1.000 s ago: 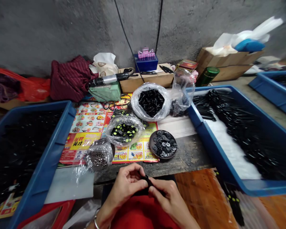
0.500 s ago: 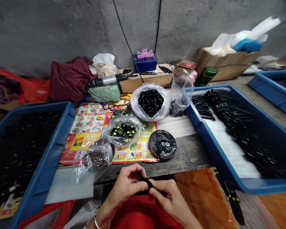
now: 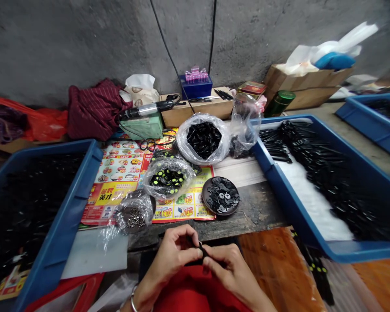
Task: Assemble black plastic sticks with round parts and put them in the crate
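- Taking the round dish [image 3: 229,212] as our landmark, we have the black piece [image 3: 202,248] on the near side of it and slightly left, in front of the edge of the bench [image 3: 256,208].
- Our left hand [image 3: 173,251] is curled into a ring, its thumb and fingers pinching the piece from the left; our right hand [image 3: 227,262] grips it from the right, thumb and forefinger tips drawn close together.
- Our two sets of fingertips meet at the piece, so neither hand is clearly nearer to it; of the two, our right hand looks a little closer to the dish.
- Our fingers cover most of the piece, so we cannot tell its long axis or its full shape.
- Left of the dish, we see a plastic bag of black bits with yellow-green spots [image 3: 167,180], and farther left and nearer, another with small metal parts [image 3: 135,218].
- Beyond the dish stands a bag of glossy black pieces [image 3: 204,138]; to the dish's right, a blue tray [image 3: 347,255] holds long dark pieces.
- Against the earlier frame, our view has turned slightly, so the dish and bags sit a touch farther left; our hands keep almost the same pose on the piece, and the dish's contents look unchanged.
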The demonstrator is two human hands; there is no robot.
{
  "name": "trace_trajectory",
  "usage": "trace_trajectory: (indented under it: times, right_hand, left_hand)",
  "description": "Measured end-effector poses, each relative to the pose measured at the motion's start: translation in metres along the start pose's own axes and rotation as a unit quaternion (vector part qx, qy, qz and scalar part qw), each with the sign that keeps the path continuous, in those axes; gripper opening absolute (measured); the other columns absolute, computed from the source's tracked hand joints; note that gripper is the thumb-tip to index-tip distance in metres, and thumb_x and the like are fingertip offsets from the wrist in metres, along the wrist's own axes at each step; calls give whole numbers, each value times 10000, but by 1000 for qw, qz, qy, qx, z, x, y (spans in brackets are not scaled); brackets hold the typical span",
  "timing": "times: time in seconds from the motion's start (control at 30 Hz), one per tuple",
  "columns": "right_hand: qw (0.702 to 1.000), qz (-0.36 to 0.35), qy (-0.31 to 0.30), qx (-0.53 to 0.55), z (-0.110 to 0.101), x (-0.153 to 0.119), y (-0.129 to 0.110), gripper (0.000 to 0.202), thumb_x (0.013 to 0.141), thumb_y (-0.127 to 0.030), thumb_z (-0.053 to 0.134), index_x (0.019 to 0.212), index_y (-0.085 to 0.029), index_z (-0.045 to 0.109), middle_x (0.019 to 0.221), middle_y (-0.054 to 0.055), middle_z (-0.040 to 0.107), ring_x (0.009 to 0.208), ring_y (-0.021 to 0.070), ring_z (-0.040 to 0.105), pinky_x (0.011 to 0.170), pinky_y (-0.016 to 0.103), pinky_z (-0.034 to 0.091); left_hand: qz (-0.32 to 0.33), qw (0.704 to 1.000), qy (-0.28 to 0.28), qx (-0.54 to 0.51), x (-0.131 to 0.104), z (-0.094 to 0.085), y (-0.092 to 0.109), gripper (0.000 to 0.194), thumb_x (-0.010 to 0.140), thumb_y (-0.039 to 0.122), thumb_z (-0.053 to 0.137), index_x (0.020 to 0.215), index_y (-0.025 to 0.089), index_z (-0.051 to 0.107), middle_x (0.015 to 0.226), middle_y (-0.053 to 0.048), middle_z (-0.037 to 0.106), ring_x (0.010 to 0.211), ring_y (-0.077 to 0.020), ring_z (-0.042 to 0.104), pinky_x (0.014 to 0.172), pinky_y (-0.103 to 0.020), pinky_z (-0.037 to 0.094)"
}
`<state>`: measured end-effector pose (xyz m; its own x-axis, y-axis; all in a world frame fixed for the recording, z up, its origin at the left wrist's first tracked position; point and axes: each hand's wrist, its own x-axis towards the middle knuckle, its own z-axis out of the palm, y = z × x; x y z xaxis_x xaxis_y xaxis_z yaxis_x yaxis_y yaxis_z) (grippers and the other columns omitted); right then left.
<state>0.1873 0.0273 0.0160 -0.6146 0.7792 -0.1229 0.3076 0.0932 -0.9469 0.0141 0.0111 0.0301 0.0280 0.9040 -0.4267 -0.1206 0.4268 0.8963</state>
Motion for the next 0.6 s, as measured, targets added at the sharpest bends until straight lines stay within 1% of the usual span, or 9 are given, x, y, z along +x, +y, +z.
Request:
trace_trajectory:
  times: [0.1, 0.17, 0.27, 0.33, 0.47, 0.6]
  right_hand:
    - [1000, 0, -3, 30, -1, 3, -2, 400, 912, -345, 506, 649, -140, 727, 565, 28, 670, 521, 153, 554, 528, 237, 359]
    - [998, 16, -11, 67, -2, 5, -3, 392, 911, -352, 501, 680, -131, 728, 552, 16, 645, 485, 132, 520, 497, 222, 355]
    - [991, 46, -28, 126, -3, 6, -3, 384, 906, -373, 495, 737, -116, 726, 552, 5, 614, 437, 104, 466, 449, 200, 346]
    - [991, 41, -20, 128, -3, 7, -2, 366, 903, -365, 500, 756, -114, 722, 569, 8, 614, 467, 109, 474, 461, 197, 351]
    - [998, 4, 0, 69, -1, 5, 3, 327, 902, -320, 504, 755, -118, 717, 601, 23, 646, 544, 143, 540, 528, 214, 379]
    - [999, -8, 9, 35, 3, 3, 7, 330, 892, -318, 520, 713, -122, 715, 602, 42, 680, 539, 160, 578, 536, 220, 387]
  left_hand:
    - [3, 1000, -6, 0, 1, -2, 0, 177, 600, 172, 735, 678, 139, 579, 615, 34, 550, 531, -77, 442, 499, -169, 357]
    - [11, 1000, -7, -6, 2, -3, -2, 174, 622, 167, 729, 735, 139, 602, 649, 31, 556, 547, -79, 459, 507, -167, 372]
    - [24, 999, -6, -27, 2, -6, -6, 226, 666, 185, 713, 868, 149, 617, 709, 22, 565, 590, -95, 508, 538, -177, 416]
    - [25, 999, -6, -29, 2, -8, -6, 257, 692, 204, 703, 927, 154, 612, 749, 10, 579, 620, -105, 530, 561, -187, 438]
    - [25, 999, 3, 25, 1, -9, 1, 228, 675, 180, 703, 885, 136, 623, 745, 3, 575, 629, -102, 504, 565, -178, 426]
    - [25, 997, 13, 66, -1, -4, 6, 154, 643, 162, 681, 775, 128, 610, 667, 15, 558, 566, -94, 469, 518, -182, 389]
